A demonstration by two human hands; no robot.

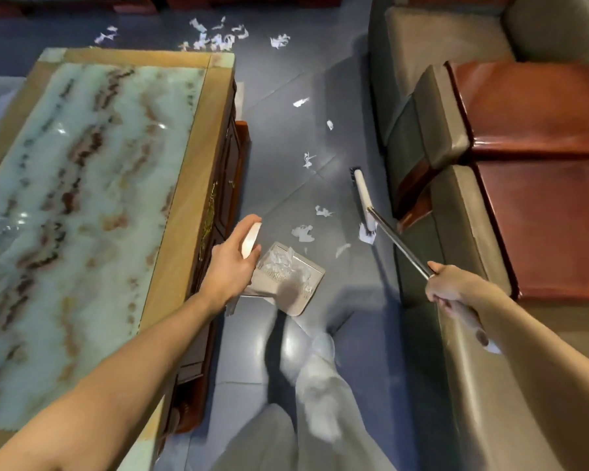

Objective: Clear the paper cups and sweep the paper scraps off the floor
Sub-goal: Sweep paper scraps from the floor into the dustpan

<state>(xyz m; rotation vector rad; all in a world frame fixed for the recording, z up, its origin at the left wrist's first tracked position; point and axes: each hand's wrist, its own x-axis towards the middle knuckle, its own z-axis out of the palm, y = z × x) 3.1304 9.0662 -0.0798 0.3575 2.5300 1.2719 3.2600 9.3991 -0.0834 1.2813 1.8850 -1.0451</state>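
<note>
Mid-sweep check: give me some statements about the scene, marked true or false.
1. The right hand grips the pole of the broom. True.
2. The dustpan is empty. False: scraps lie in it.
3. The left hand hangs idle. False: it holds the dustpan's white handle.
4. Beyond the far end of the table, torn paper lies on the floor. True.
5. The broom head rests on the table. False: it is down at the floor, beside the sofa.

Dim indoor light, glare on floor (296, 348), motion blur, wide-angle edge distortion.

Scattered paper scraps (303, 232), broom (364, 198), dustpan (288, 283)
</note>
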